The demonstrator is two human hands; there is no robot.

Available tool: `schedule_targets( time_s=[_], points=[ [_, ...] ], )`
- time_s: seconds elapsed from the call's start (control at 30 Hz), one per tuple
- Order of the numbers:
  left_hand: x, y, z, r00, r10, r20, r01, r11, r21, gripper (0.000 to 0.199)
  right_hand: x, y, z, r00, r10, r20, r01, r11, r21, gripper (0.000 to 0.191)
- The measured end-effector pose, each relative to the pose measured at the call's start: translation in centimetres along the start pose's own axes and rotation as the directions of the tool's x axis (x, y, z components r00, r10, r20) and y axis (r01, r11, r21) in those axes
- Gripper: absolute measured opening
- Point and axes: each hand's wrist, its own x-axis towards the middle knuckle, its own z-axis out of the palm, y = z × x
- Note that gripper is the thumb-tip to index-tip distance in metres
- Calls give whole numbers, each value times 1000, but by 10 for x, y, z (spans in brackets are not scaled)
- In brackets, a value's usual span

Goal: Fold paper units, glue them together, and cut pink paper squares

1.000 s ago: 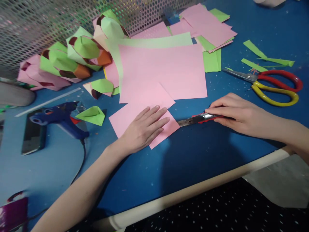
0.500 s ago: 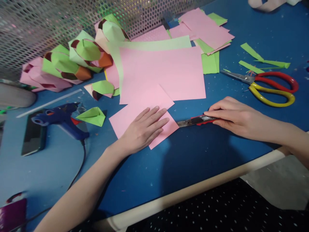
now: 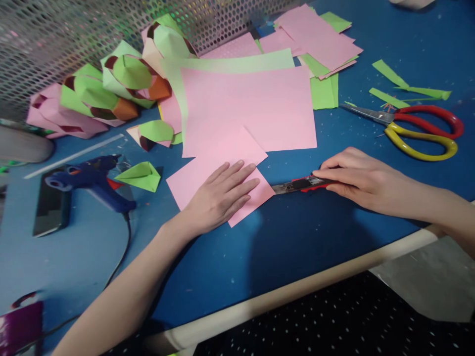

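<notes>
My left hand (image 3: 218,198) lies flat, fingers stretched, on a small pink sheet of paper (image 3: 189,176) that is turned at an angle on the table. In my right hand (image 3: 356,178) is a utility knife (image 3: 304,184) with a red and black handle, gripped low over the table. Its blade tip meets the right corner of the small sheet; whether it is inside a fold I cannot tell. Behind, a larger pink sheet (image 3: 248,109) overlaps a light green sheet (image 3: 237,63), and the small sheet's far corner reaches over the large one.
Scissors (image 3: 393,118) lie at the right near green paper strips (image 3: 391,74). Stacked pink and green papers (image 3: 319,39) sit at the back. Folded paper shapes (image 3: 129,74) line the mesh panel (image 3: 92,29). A glue gun (image 3: 92,180) and a phone (image 3: 52,207) are at the left.
The view has shifted slightly. Both hands, the small pink sheet and the utility knife hold nearly the same places.
</notes>
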Motion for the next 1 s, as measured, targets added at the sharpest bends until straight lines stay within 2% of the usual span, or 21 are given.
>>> schedule_targets(
  time_s=[0.53, 1.0],
  points=[
    [0, 0, 0, 1000, 22, -13, -21, 999, 44, 47, -3, -10, 5, 999, 39, 23, -38, 998, -48, 36],
    [-1, 0, 0, 1000, 15, -1, -15, 1000, 16, 49, -5, -15, 13, 998, 54, 12, -53, 996, -73, 35]
  ],
)
